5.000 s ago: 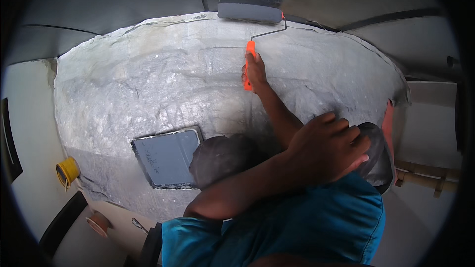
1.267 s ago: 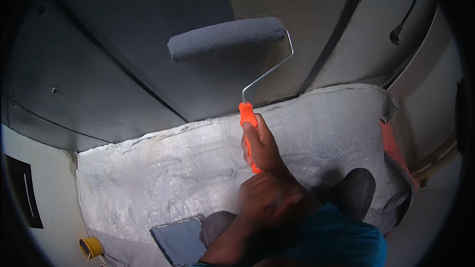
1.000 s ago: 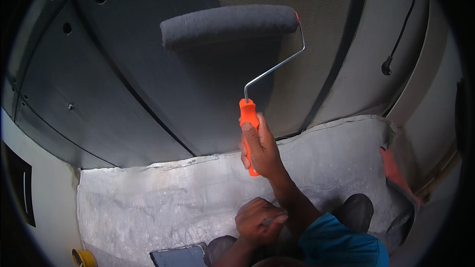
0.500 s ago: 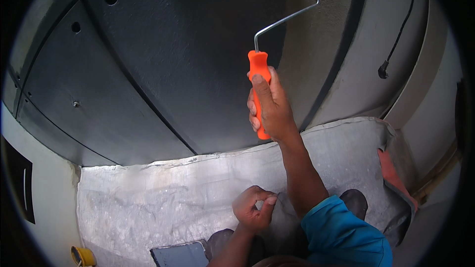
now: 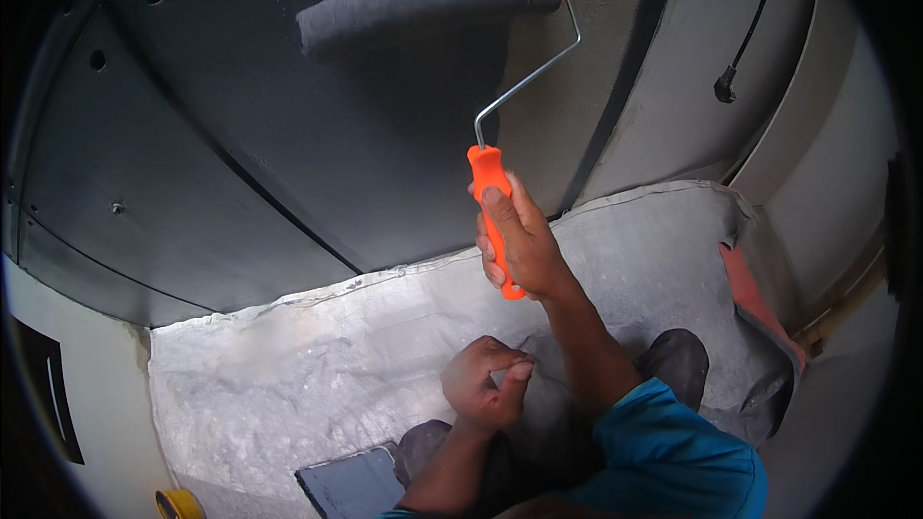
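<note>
At the far left, a pale wall [image 5: 67,346] is running down beside a dark grey panel [image 5: 240,144], and a yellow tape roll [image 5: 178,505] is sitting at the bottom edge on the floor. A crinkled grey sheet [image 5: 288,375] is covering the floor below the panel, its top edge lying against the panel's foot. A grey paint tray [image 5: 351,482] is resting on the sheet near the bottom, just left of the person's dark knee.

The left hand [image 5: 484,383] is hovering low over the sheet, its fingers curling in with the thumb pressing against the fingertips; whether that grip is pinching anything is impossible to tell.

Above it, the right hand [image 5: 519,245] is reaching up, its grip clenching around the orange handle [image 5: 488,178] of a paint roller [image 5: 428,2]. The thumb is lying along the handle's front. A bent wire arm is rising from the handle to the roller's right end. The roller's dark sleeve is lying nearly level, tilting slightly down to the left, high against the panel, right where the dark paint is meeting a bare tan strip [image 5: 567,106].

Further right, a black cable [image 5: 745,43] is hanging down a light grey wall, and a reddish edge [image 5: 750,293] is showing beside the sheet's turned-up right border.
</note>
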A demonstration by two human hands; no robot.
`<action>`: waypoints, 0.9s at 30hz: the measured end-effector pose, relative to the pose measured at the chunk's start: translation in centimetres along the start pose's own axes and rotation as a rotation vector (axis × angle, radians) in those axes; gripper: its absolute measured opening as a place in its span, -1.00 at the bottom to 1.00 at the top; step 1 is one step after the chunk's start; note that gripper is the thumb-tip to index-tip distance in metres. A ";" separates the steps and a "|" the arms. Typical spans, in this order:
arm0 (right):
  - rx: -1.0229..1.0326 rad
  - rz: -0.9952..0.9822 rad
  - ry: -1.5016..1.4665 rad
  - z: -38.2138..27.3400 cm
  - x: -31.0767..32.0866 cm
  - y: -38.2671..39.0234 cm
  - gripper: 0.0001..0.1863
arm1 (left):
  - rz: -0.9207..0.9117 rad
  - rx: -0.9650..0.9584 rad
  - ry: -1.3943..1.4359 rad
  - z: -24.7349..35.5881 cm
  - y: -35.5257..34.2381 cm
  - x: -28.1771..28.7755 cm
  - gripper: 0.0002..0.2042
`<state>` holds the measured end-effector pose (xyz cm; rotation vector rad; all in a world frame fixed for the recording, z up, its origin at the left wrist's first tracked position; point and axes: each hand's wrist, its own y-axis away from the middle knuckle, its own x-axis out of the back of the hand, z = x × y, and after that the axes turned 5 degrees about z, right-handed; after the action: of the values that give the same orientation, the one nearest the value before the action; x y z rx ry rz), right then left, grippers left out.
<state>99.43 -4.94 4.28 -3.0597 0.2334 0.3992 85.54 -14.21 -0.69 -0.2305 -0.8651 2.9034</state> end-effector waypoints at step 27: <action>-0.792 0.271 0.088 28.9 10.9 4.9 -0.59 | 0.132 -0.063 0.140 1.9 -0.8 1.9 -0.55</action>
<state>101.85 -9.40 -26.58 -3.8396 0.6362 0.4562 83.39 -14.30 1.15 -0.5090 -0.9528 2.9373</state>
